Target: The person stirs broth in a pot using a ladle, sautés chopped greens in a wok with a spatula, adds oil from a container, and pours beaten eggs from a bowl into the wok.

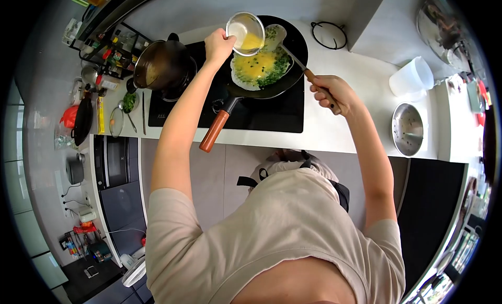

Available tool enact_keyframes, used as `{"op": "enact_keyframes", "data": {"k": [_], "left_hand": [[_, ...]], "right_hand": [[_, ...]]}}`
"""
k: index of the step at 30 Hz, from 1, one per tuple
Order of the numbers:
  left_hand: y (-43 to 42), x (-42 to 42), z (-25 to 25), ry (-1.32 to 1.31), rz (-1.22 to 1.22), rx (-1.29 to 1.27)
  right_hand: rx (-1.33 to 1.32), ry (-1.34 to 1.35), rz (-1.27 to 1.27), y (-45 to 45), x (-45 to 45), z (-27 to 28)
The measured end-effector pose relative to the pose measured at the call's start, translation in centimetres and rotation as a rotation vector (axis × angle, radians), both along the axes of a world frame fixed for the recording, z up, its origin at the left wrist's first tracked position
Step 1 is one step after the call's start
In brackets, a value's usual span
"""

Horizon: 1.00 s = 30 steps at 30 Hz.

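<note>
My left hand (218,47) grips the rim of a small metal bowl (236,32), tilted over the far side of a dark frying pan (285,87). Some yellow egg liquid shows inside the bowl. My right hand (334,94) is wrapped round the wooden handle of a spatula (295,58), whose blade rests at the far edge of the food. In the pan lies a flat egg layer (256,66), yellow in the middle, with chopped green pieces around it and a pale rim. The pan's reddish-brown handle (214,131) points towards me and is not held.
A dark pot (151,69) stands on the black hob (272,118), left of the pan. Farther left are a bowl of chopped greens (129,102), a glass bowl (116,121) and a bottle rack (117,50). At right stand a metal bowl (407,129) and a white container (411,77).
</note>
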<state>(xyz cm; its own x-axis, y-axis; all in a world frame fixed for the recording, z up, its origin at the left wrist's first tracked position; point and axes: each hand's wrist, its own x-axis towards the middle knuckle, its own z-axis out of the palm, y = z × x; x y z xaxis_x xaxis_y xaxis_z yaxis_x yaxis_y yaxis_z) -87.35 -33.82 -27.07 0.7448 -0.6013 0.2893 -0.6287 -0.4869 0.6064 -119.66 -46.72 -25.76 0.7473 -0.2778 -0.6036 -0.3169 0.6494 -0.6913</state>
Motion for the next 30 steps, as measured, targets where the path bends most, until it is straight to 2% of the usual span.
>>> {"op": "enact_keyframes", "data": {"k": [3, 7, 11, 14, 19, 22, 26, 30], "left_hand": [[-1.2, -1.5, -0.3, 0.007, -0.082, -0.004], [-1.9, -4.1, -0.5, -0.040, -0.201, -0.021], [-0.8, -6.9, 0.0, 0.010, -0.258, 0.000], [0.7, -7.8, -0.5, -0.074, -0.323, -0.029], [4.2, -8.2, -0.1, -0.155, -0.360, -0.016], [6.5, -8.2, 1.0, -0.248, -0.377, -0.022], [8.7, -8.0, 1.9, -0.346, -0.334, -0.055], [10.1, -7.7, 2.4, -0.408, -0.244, -0.116]], "right_hand": [[-0.080, 0.035, -0.040, -0.1, -2.9, 1.6], [-0.279, 0.102, 0.051, -0.3, -5.8, 3.1], [-0.393, 0.220, 0.124, 0.5, -7.3, 5.4], [-0.424, 0.277, 0.218, 0.7, -8.2, 5.2], [-0.389, 0.310, 0.335, 2.1, -8.4, 5.5], [-0.426, 0.253, 0.302, 3.3, -7.8, 4.4], [-0.549, 0.249, 0.366, 4.5, -6.8, 4.5], [-0.717, 0.174, 0.308, 5.2, -6.4, 4.9]]}}
